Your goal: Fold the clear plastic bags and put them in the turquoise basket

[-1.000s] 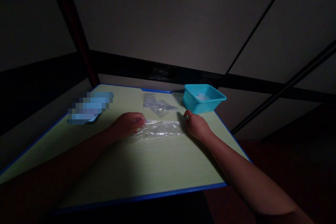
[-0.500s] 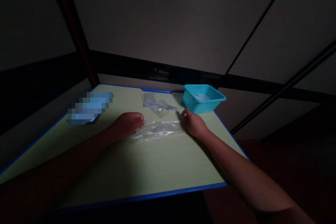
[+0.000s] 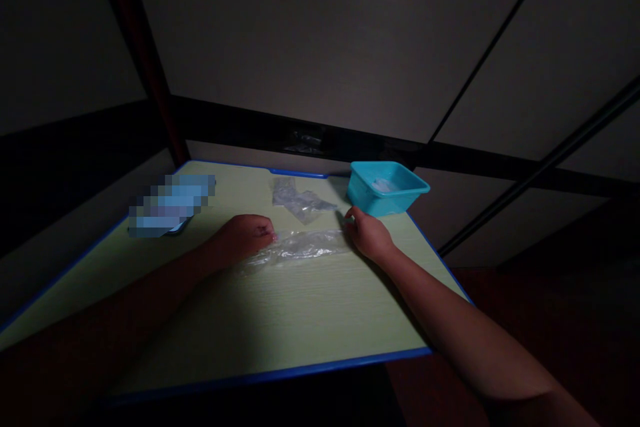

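Note:
A clear plastic bag [image 3: 310, 245] stretches crosswise over the pale green table, crinkled and shiny. Its left end is pinched in my left hand [image 3: 249, 235], with the fingers curled closed. My right hand [image 3: 369, 235] grips the other end between thumb and fingers, close to the front of the turquoise basket [image 3: 373, 203]. Beyond the held bag, more clear plastic bags [image 3: 303, 203] lie flat and partly overlapping on the table. Some whitish, see-through material [image 3: 384, 185] rests inside the basket.
The table [image 3: 320, 320] has a blue edge all round. At its left side lies a phone-like flat object [image 3: 173, 207], blurred out by large pixels. Dark-trimmed panels [image 3: 300, 47] rise directly behind the table, and the light is dim.
Both hands stay almost where they were. The plastic between them sits slightly differently, a little looser at its upper edge.

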A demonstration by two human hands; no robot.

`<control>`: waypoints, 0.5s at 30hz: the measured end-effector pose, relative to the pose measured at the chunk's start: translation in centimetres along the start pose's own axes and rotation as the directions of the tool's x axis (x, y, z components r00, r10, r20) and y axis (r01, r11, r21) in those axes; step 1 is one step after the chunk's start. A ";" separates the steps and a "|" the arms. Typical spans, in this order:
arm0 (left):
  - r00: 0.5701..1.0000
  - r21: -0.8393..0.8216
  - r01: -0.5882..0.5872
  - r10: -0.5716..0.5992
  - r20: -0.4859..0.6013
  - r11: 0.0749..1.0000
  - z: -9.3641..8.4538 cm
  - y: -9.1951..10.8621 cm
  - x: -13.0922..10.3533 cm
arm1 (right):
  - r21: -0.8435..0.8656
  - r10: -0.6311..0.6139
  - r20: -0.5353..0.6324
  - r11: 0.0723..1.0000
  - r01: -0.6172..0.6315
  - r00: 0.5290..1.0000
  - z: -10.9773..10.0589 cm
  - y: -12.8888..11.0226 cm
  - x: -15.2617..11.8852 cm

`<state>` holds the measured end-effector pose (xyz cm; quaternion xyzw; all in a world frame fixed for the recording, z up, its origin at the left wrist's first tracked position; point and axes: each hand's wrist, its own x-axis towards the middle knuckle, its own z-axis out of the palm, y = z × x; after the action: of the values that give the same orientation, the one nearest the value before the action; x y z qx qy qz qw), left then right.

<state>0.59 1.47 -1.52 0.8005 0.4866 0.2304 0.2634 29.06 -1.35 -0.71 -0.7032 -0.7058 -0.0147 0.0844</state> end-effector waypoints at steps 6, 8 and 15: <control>0.999 0.022 -0.036 0.036 -0.007 0.999 0.0 0.0 -0.1 | 0.017 -0.264 -0.162 0.963 0.270 0.951 -1.0 -0.8 -1.3; 0.999 0.039 -0.053 0.052 0.001 0.998 0.0 -0.1 -0.1 | 0.068 -0.414 -0.138 0.902 0.425 0.900 -1.1 -1.2 -2.0; 0.997 0.122 -0.077 0.077 0.007 0.990 -0.1 0.0 0.0 | 0.143 -0.534 0.239 0.845 0.515 0.811 -0.6 -1.8 -3.1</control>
<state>0.57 1.45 -1.44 0.8336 0.4681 0.2094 0.2053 27.35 -4.55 -0.41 -0.4730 -0.8771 0.0836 0.0051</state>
